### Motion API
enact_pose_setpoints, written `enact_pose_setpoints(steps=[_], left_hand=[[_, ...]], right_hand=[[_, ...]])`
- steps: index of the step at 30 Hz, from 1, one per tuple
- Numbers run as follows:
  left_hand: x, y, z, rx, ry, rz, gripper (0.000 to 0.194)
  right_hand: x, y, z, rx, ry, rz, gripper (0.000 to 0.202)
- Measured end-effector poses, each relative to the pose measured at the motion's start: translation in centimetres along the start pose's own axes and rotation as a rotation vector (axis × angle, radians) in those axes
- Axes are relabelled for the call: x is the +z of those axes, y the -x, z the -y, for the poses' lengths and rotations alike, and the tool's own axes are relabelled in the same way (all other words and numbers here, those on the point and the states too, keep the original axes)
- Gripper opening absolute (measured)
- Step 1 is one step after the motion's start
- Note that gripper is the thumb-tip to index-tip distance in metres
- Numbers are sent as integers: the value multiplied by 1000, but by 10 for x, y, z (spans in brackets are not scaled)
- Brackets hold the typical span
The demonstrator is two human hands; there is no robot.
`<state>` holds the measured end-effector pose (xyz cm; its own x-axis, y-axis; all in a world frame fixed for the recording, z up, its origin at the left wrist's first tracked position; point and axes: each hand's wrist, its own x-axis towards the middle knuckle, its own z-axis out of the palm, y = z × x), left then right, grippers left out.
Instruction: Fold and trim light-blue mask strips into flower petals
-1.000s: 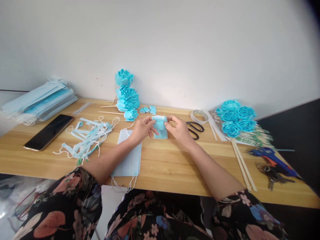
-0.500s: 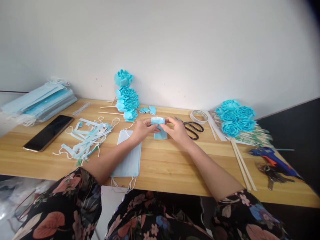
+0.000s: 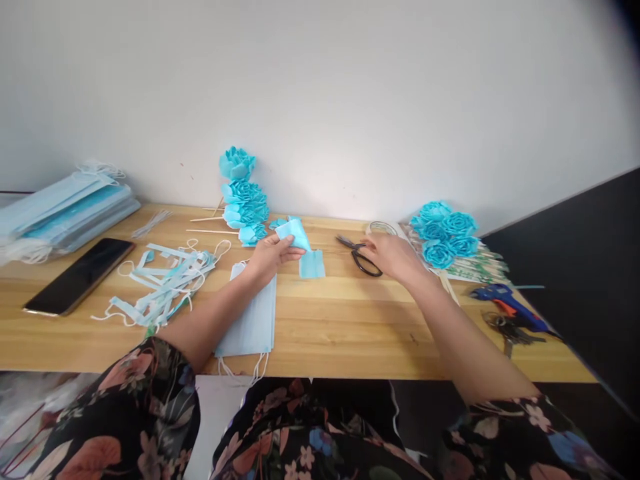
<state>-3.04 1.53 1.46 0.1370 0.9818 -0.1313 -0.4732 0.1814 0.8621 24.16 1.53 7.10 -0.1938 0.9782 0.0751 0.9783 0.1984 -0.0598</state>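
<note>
My left hand [image 3: 274, 255] pinches a folded piece of light-blue mask fabric [image 3: 294, 233] between thumb and fingers, held above the table. Just under it, a flat blue square of the same fabric [image 3: 313, 265] lies on the wood. Over to the right, my right hand [image 3: 393, 255] grips the black handles of the scissors [image 3: 367, 264], whose blades point to the far left. My fingers partly cover one handle loop. Behind this hand a roll of white tape [image 3: 381, 227] shows in part.
Blue fabric flowers [image 3: 245, 203] on sticks stand at the back; more flowers [image 3: 443, 233] lie right. A glue gun [image 3: 513, 307] and keys [image 3: 510, 330] are far right. Left are cut strips [image 3: 165, 283], a phone [image 3: 80, 277], stacked masks [image 3: 70, 210]; another mask pile [image 3: 247, 320] lies beneath my left forearm.
My right hand has let go of the blue fabric and moved right onto the scissors. My left hand has shifted a little left with the fabric piece, uncovering the square below. The view has turned slightly.
</note>
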Motion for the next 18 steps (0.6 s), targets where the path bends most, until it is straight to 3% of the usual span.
enact_pose_setpoints(steps=[3,9,14,18], left_hand=[[1,-2,-3,-92,122,-15,8],[3,1,-9,-165,225,-7,21],[0,-1,-12,-137,291,-3,20],[-1,-2,-12,-105,303,-27,17]], right_hand=[[15,15,-7,23,114,133,36],[39,17,-11,45,31,21,45],[33,13,-5,141,-670,80,65],[24,13,14,-50,-1296,236,58]])
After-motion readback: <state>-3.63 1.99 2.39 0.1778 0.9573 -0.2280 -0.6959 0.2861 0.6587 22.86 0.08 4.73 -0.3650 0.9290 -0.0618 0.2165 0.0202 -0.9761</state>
